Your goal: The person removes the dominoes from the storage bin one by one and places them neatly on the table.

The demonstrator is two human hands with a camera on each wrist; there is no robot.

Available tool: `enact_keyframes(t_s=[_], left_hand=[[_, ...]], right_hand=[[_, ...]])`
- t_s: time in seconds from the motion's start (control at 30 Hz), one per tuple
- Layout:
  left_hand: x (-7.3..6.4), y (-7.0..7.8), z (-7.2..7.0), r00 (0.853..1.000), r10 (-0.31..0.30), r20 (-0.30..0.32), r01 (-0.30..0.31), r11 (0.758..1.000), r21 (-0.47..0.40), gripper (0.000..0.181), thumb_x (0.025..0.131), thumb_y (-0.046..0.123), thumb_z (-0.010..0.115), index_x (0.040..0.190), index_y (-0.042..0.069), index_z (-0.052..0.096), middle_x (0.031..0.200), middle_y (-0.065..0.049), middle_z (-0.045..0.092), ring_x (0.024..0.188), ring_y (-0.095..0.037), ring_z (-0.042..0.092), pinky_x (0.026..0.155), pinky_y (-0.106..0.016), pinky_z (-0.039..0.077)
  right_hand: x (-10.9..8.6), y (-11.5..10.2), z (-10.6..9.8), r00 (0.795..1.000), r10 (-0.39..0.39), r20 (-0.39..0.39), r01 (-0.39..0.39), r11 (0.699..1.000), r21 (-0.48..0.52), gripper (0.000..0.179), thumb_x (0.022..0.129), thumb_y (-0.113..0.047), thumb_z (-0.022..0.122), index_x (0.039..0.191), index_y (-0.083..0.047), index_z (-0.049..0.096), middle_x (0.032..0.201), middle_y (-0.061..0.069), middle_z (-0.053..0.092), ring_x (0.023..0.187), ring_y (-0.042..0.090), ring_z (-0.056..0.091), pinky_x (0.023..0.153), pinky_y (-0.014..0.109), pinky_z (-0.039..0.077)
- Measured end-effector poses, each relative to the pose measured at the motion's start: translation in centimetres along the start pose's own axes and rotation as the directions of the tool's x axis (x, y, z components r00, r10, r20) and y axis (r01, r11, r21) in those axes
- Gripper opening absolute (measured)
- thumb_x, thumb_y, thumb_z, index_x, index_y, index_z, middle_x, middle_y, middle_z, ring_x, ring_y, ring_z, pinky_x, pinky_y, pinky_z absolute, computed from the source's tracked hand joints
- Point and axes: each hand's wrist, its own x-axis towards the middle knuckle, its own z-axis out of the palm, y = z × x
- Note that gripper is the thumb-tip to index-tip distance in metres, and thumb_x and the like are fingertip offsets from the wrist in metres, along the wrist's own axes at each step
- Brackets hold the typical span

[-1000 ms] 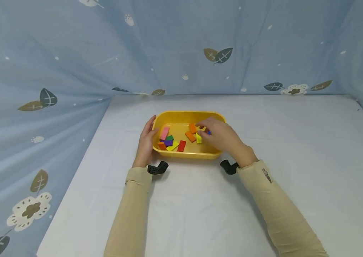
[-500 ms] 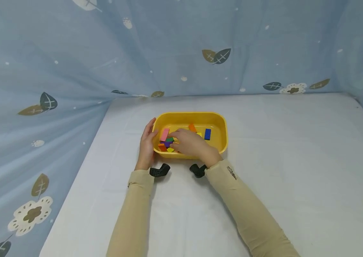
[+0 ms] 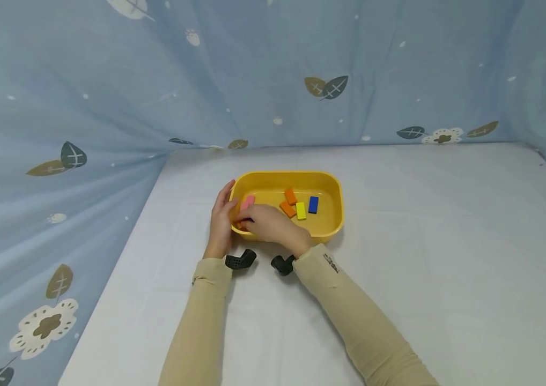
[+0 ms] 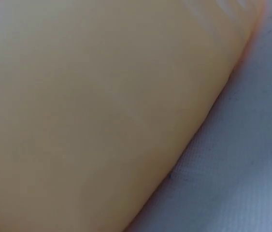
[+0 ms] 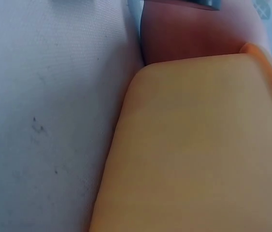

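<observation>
A yellow plastic tub [image 3: 297, 236] stands on the white-covered table. My left hand [image 3: 219, 225] grips its left end, thumb at the rim and fingers along the outer wall. My right hand [image 3: 275, 224] reaches over the front rim into the tub's left end, fingers bent down among small blocks. A pink block [image 3: 248, 201] shows just behind its fingers, and a bit of a purple block between finger and thumb; whether it is pinched I cannot tell. In the tub's middle lie two orange blocks [image 3: 287, 209], a yellow block [image 3: 301, 210] and a blue block [image 3: 314, 204].
Both wrist views are mostly filled by the tub's yellow wall [image 5: 189, 145] close up, beside the white cloth [image 3: 427, 257]. A blue patterned curtain [image 3: 234, 69] hangs behind and to the left. A black wrist device [image 3: 282, 265] sits below each hand.
My right hand has moved left, from the tub's right side to the blocks at its left end. The blue block is now uncovered. The left hand stays at the tub's left end.
</observation>
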Motion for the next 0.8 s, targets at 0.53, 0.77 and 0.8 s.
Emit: enact_keyframes(t_s=[0.53,0.77,0.8], left_hand=[[-0.67,-0.2,-0.17,0.999,-0.008,-0.033,0.011,0.997,0.079,0.042,0.094,0.017,0.038,0.135,0.026,0.038,0.138,0.013,0.033,0.123,-0.011,0.035,0.103,-0.031,0.028],[-0.32,-0.14,-0.08,1.0,0.021,-0.013,-0.02,0.997,0.079,0.043,0.094,0.017,0.038,0.136,0.025,0.037,0.138,0.013,0.032,0.123,-0.011,0.035,0.103,-0.03,0.028],[-0.25,-0.14,-0.06,1.0,0.02,-0.009,-0.019,0.997,0.073,0.043,0.094,0.017,0.039,0.136,0.025,0.037,0.138,0.013,0.033,0.123,-0.011,0.035,0.102,-0.03,0.029]], right_hand=[[-0.33,0.24,0.02,0.991,0.113,0.065,-0.123,0.977,0.173,0.014,0.085,-0.018,0.06,0.092,-0.015,0.071,0.083,-0.01,0.063,0.079,0.01,0.052,0.078,0.021,0.042],[-0.25,0.5,-0.14,0.987,0.152,0.057,-0.16,0.971,0.179,0.015,0.086,-0.019,0.058,0.093,-0.015,0.07,0.084,-0.008,0.062,0.078,0.011,0.051,0.076,0.022,0.042],[-0.24,0.48,-0.2,0.987,0.156,0.043,-0.161,0.973,0.167,0.015,0.086,-0.02,0.058,0.094,-0.014,0.069,0.085,-0.008,0.062,0.079,0.012,0.052,0.076,0.022,0.043]])
